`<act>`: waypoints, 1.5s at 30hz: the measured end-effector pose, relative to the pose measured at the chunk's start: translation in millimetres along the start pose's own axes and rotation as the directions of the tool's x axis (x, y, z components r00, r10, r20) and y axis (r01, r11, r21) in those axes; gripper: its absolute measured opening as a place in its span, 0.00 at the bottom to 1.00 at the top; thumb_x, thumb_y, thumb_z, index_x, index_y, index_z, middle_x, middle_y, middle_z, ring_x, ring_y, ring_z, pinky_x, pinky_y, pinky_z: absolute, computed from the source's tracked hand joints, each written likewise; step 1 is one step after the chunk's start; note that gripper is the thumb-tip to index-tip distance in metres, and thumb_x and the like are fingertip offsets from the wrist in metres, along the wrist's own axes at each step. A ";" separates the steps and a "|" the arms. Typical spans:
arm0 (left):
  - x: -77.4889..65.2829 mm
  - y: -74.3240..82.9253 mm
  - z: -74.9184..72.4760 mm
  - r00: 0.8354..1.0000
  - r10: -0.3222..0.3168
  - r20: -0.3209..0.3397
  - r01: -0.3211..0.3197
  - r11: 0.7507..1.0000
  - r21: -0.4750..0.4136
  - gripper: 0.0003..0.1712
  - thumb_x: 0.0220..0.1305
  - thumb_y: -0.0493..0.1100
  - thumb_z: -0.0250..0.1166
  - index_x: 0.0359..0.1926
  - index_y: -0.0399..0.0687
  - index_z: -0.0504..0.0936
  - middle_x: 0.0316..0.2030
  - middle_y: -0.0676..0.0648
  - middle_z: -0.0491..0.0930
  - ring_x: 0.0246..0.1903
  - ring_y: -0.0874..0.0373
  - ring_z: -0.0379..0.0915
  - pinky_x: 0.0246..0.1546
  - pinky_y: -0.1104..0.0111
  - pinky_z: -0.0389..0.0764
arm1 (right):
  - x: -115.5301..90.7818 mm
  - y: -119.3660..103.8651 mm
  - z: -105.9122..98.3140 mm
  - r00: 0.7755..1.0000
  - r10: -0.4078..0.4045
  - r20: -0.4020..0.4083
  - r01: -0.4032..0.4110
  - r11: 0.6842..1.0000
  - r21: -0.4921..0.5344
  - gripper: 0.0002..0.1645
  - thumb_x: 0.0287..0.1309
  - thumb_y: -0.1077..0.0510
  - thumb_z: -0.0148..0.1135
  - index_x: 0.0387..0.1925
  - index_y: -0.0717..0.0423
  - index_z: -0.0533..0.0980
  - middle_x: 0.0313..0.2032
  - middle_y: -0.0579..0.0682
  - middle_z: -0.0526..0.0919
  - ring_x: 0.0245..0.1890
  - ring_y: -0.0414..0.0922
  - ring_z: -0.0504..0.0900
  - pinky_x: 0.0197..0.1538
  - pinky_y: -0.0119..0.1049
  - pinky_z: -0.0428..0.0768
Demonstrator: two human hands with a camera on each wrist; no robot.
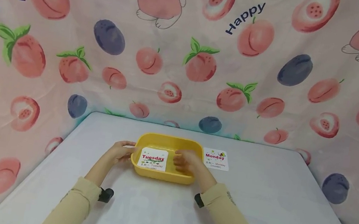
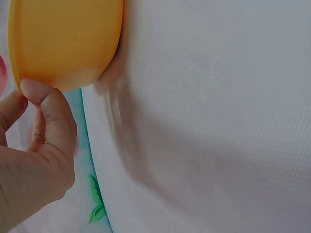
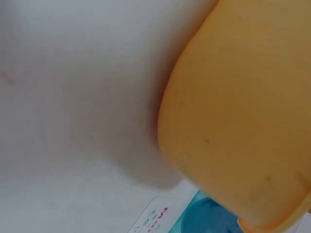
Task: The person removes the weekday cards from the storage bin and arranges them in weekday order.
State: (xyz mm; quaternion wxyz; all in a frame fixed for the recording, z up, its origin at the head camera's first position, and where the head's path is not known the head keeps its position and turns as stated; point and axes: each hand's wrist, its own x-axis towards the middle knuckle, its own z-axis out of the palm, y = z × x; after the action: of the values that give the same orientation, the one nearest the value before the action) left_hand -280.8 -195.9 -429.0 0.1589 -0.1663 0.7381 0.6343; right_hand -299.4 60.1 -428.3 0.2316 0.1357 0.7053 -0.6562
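Note:
A yellow plastic bin (image 1: 164,176) stands on the white table, and a white card printed "Tuesday" (image 1: 153,158) lies in its left part. My left hand (image 1: 121,153) pinches the bin's left rim between thumb and fingers, as the left wrist view shows more closely on the bin wall (image 2: 68,43). Over the right part of the bin's inside is my right hand (image 1: 188,161), blurred, its fingers loosely bent and pointing left, apart from the card. The right wrist view shows the bin's outer wall (image 3: 233,111) but not the fingers. Just right of the bin lies a "Monday" card (image 1: 216,159).
The white table (image 1: 256,198) spreads out around the bin. Behind it and at both sides hangs a pink cloth (image 1: 177,74) printed with fruit. Black wrist bands with cameras (image 1: 106,195) show at both cuffs.

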 end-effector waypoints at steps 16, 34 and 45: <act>2.7 -1.1 -0.3 1.000 0.005 -0.009 -0.005 1.000 -0.022 0.26 0.66 0.38 0.59 0.63 0.39 0.66 0.39 0.43 0.75 0.24 0.64 0.72 0.25 0.76 0.78 | -0.8 -2.5 25.6 0.989 0.145 0.024 -0.142 0.901 0.409 0.28 0.65 0.66 0.47 0.65 0.69 0.56 0.61 0.71 0.65 0.62 0.64 0.66 0.67 0.55 0.63; 4.1 -0.8 1.2 1.000 0.004 -0.019 -0.004 0.999 -0.047 0.25 0.65 0.37 0.59 0.63 0.39 0.66 0.35 0.45 0.75 0.23 0.64 0.71 0.23 0.76 0.76 | -0.6 11.0 48.7 0.985 -0.039 -0.168 0.045 0.998 0.034 0.16 0.59 0.67 0.53 0.49 0.70 0.73 0.31 0.53 0.78 0.25 0.39 0.76 0.33 0.28 0.82; 7.0 -2.9 0.9 1.000 -0.007 -0.024 0.006 0.999 -0.051 0.25 0.65 0.37 0.60 0.62 0.40 0.67 0.34 0.46 0.75 0.22 0.64 0.71 0.24 0.75 0.77 | 4.7 18.1 55.0 0.965 -0.209 -0.156 0.177 0.964 -0.198 0.26 0.53 0.70 0.59 0.56 0.67 0.69 0.47 0.61 0.77 0.33 0.46 0.77 0.39 0.32 0.83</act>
State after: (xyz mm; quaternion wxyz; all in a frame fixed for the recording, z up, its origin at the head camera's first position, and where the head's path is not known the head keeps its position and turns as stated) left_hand -285.8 -195.7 -434.8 0.1477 -0.1803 0.7230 0.6503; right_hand -286.3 7.1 -448.0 0.1148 0.1014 0.7898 -0.5939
